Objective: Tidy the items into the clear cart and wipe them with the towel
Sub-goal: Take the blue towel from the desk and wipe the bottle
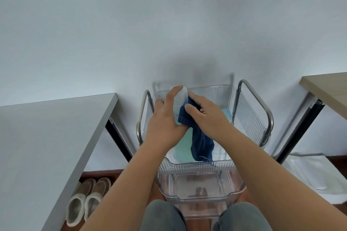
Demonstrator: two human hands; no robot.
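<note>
My left hand (165,118) grips a white bottle (180,97) and holds it above the top basket of the clear cart (249,116). My right hand (208,116) holds a dark blue towel (201,140) pressed against the bottle's right side; the towel's loose end hangs down into the basket. Flat packets in white and pale green (183,148) lie on the basket floor under both hands. The bottle's lower part is hidden by my fingers and the towel.
A grey table (47,137) stands on the left, with a pair of brown slippers (88,200) on the floor beneath it. A wooden table (326,86) is at the right. The cart's lower clear bin (199,187) sits in front of my knees.
</note>
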